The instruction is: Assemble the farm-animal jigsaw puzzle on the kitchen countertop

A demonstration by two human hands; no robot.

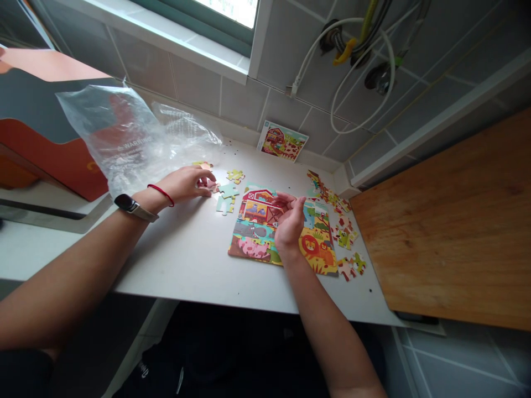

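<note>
- The left hand lay at the left of the puzzle with its fingers curled down over small pieces at their tips; whether it was grasping one, I could not tell.
- The right hand was held above the right part of the puzzle, loosely cupped and half open, with nothing visible in its palm.
- A black-faced smartwatch and a red cord bracelet circled the left wrist.
- The partly assembled jigsaw puzzle, showing a red barn, a pink pig and a lion, lay flat on the white counter.
- Loose pieces lay around it: teal and green ones just left of the puzzle, and a scattered group along its right and far sides.
- A small farm picture card stood at the far edge of the counter, against the tiled wall.
- A crumpled clear plastic bag lay at the far left, in front of an orange box.
- A wooden board lay to the right of the counter.
</note>
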